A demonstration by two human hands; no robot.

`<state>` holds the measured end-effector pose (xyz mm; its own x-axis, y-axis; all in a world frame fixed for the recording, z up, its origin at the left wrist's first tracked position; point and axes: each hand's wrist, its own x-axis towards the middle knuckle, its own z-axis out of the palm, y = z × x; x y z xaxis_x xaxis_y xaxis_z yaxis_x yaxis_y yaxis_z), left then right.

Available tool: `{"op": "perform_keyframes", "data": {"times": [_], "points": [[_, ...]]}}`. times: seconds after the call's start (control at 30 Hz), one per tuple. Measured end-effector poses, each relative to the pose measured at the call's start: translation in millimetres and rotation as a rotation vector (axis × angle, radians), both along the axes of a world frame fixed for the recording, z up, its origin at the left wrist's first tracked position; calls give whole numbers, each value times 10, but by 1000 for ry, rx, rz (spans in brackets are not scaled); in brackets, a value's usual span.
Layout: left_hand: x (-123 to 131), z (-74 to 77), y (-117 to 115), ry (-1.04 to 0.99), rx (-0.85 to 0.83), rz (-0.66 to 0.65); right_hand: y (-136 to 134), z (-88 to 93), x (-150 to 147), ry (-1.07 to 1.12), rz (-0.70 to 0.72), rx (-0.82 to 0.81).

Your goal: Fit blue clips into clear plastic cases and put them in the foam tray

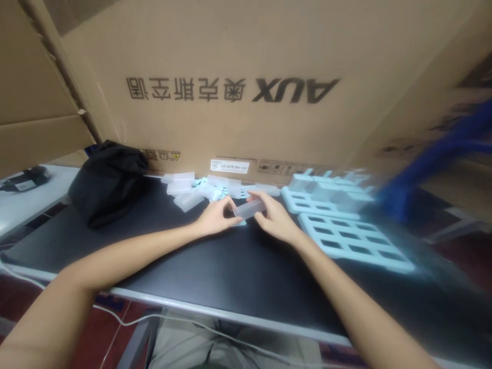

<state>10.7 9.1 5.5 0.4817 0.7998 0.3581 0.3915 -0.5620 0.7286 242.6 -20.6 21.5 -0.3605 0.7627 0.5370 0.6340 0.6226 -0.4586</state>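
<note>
Between my two hands is a translucent, frosted plastic sleeve (249, 208), held slightly tilted above the black tabletop. My right hand (272, 215) grips its right end between thumb and fingers. At the left end, my left hand (219, 216) pinches with thumb and forefinger; a small light-blue piece (241, 223) shows by the thumb. Whether that piece sits inside the sleeve, I cannot tell. Just beyond my hands lies a loose pile of similar frosted sleeves (188, 199) mixed with small light-blue pieces (215, 192).
On the right, a light-blue tray (351, 237) has rows of rectangular slots. Behind it, another light-blue tray (295, 204) holds several upright pieces. A black bag (109, 179) lies at left. A large cardboard box (238, 128) walls off the back. A white cable (132, 322) hangs along the front edge.
</note>
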Motion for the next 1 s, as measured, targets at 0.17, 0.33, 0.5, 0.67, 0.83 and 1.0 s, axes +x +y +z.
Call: {"op": "perform_keyframes", "data": {"times": [0.17, 0.33, 0.5, 0.67, 0.83, 1.0], "points": [[-7, 18, 0, 196, 42, 16, -107, 67, -128, 27, 41, -9], [7, 5, -3, 409, 101, 6, -62, -31, -168, -24, 99, 39], [13, 0, -31, 436, 106, 9, -60, -34, -156, -45, 157, 37], [7, 5, -41, 363, 68, -5, -99, 94, -58, -22, 156, 41], [0, -5, -29, 281, 37, -35, -100, 121, -11, -75, 194, 22], [-1, -27, -11, 284, 28, -34, -81, 95, -8, -108, 199, 23]]}}
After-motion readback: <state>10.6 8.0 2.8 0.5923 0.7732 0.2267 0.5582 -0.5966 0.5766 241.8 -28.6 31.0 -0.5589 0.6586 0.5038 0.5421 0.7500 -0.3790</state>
